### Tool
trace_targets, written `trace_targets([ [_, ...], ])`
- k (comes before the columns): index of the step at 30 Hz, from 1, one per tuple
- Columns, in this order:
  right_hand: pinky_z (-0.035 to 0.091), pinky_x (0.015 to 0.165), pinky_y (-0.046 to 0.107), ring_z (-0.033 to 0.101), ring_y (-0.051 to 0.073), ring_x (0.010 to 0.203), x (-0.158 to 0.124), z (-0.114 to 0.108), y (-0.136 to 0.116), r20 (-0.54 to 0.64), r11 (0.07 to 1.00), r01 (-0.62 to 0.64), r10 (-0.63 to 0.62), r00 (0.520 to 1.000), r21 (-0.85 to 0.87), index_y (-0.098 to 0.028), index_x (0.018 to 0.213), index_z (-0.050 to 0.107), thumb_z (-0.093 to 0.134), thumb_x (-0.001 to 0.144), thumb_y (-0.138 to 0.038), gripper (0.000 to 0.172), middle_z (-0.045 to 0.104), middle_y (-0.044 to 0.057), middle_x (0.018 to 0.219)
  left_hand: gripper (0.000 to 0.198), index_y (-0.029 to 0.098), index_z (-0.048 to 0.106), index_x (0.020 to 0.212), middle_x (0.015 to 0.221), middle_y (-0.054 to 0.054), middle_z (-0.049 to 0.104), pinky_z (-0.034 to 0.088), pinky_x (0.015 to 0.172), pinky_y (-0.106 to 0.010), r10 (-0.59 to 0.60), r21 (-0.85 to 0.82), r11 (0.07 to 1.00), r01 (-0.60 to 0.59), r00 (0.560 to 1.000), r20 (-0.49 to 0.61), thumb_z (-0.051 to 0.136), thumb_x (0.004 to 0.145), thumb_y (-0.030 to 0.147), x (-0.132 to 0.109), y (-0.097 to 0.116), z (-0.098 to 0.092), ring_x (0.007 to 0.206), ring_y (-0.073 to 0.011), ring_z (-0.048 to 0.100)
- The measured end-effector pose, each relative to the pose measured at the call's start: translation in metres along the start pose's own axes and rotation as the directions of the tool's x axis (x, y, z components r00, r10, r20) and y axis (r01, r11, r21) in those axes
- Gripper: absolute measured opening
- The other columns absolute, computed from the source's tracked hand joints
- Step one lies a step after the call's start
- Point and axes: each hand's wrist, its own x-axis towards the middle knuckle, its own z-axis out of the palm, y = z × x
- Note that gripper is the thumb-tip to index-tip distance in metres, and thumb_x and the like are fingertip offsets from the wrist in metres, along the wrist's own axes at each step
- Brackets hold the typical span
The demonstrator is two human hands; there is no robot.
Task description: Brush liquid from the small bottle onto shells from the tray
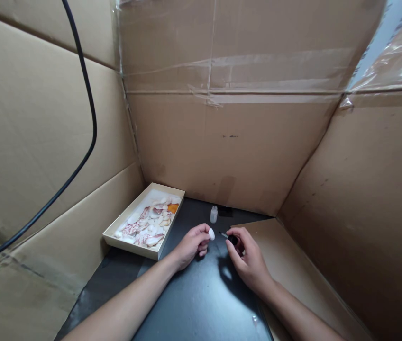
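Between the thumb and fingers of my left hand is a small white shell. My right hand grips the dark cap of a small brush, whose tip points left at the shell with a narrow gap between them. Just beyond both hands a small translucent bottle stands upright without a cap, some whitish stuff inside. To the left of my left hand lies a shallow box full of shells, white, reddish-patterned and one orange.
The hands are over a black tabletop. A flat cardboard sheet lies at the right, under my right forearm. Tall cardboard walls enclose the back and both sides. A black cable hangs at the left.
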Motion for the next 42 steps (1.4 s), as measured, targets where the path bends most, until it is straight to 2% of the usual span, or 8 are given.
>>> trace_targets([
  [14,0.042,0.055,0.023,0.049,0.013,0.059,-0.0014,-0.0006,-0.0017,0.02,1.0,-0.013,0.013,1.0,0.01,-0.018,0.103,0.054,0.048,0.092,-0.03,0.018,0.056,0.001,0.076,0.015,0.018,0.042,0.073,0.053,0.008,0.03,0.022,0.045,-0.018,0.003,0.03,1.0,-0.004,0.999,0.05,0.055,0.069,0.025,-0.0013,-0.0025,-0.0025,0.045,-0.0049,0.028],
  [19,0.045,0.059,0.024,0.052,0.013,0.064,-0.002,-0.0021,-0.0034,-0.012,1.0,0.0,0.0,1.0,0.023,-0.018,0.103,0.055,0.047,0.093,-0.029,0.017,0.059,0.004,0.085,0.015,0.017,0.043,0.072,0.051,0.007,0.031,0.024,0.045,-0.019,0.021,0.086,0.996,-0.026,0.998,0.065,0.054,0.068,0.027,-0.0008,-0.0035,-0.0024,0.045,-0.0057,0.027],
  [22,0.043,0.055,0.023,0.05,0.013,0.061,-0.0026,-0.0021,-0.0043,0.019,0.999,0.01,-0.011,1.0,0.032,-0.018,0.103,0.054,0.048,0.091,-0.029,0.017,0.058,0.003,0.08,0.016,0.017,0.043,0.073,0.05,0.008,0.03,0.024,0.045,-0.019,0.017,0.115,0.993,-0.025,0.998,0.065,0.055,0.069,0.028,-0.0011,-0.0029,-0.0008,0.045,-0.0056,0.026],
  [27,0.044,0.057,0.023,0.049,0.013,0.062,-0.0025,-0.0023,-0.0051,-0.025,1.0,0.028,-0.028,0.999,0.007,-0.018,0.102,0.054,0.05,0.09,-0.027,0.016,0.057,0.003,0.081,0.018,0.018,0.042,0.073,0.052,0.008,0.029,0.023,0.046,-0.019,0.02,0.123,0.992,-0.029,0.997,0.074,0.055,0.07,0.03,-0.0025,-0.0018,0.0007,0.046,-0.0053,0.026],
  [30,0.044,0.055,0.023,0.05,0.013,0.062,-0.0027,-0.0027,-0.0061,0.021,0.998,0.052,-0.052,0.998,0.023,-0.018,0.101,0.054,0.049,0.09,-0.027,0.015,0.057,0.003,0.08,0.021,0.018,0.04,0.074,0.054,0.007,0.029,0.022,0.046,-0.019,0.016,0.114,0.993,-0.026,0.997,0.082,0.056,0.071,0.033,-0.0035,-0.0018,0.0005,0.047,-0.0056,0.026],
  [35,0.044,0.055,0.023,0.05,0.013,0.062,-0.0029,-0.0034,-0.0067,-0.014,0.999,0.037,-0.037,0.999,0.0,-0.018,0.101,0.054,0.05,0.089,-0.027,0.015,0.055,0.002,0.079,0.027,0.018,0.037,0.072,0.059,0.006,0.028,0.025,0.048,-0.019,0.049,0.13,0.99,-0.059,0.996,0.075,0.056,0.074,0.038,-0.0046,-0.0021,0.0015,0.05,-0.0058,0.028],
  [39,0.044,0.057,0.024,0.051,0.013,0.063,-0.003,-0.003,-0.0058,0.031,0.999,0.043,-0.044,0.999,0.03,-0.019,0.103,0.054,0.047,0.091,-0.028,0.016,0.057,0.003,0.081,0.028,0.019,0.037,0.073,0.061,0.006,0.03,0.026,0.047,-0.019,0.067,0.15,0.986,-0.079,0.994,0.082,0.053,0.076,0.04,-0.0044,-0.0041,0.0031,0.051,-0.006,0.029],
  [42,0.043,0.052,0.023,0.047,0.012,0.059,-0.0025,-0.002,-0.0054,-0.011,1.0,0.015,-0.015,1.0,0.006,-0.019,0.102,0.054,0.051,0.089,-0.027,0.015,0.055,0.002,0.081,0.027,0.019,0.034,0.072,0.063,0.005,0.034,0.028,0.047,-0.019,0.083,0.235,0.967,-0.102,0.992,0.092,0.047,0.081,0.042,-0.0039,-0.0063,0.0045,0.051,-0.006,0.031],
])
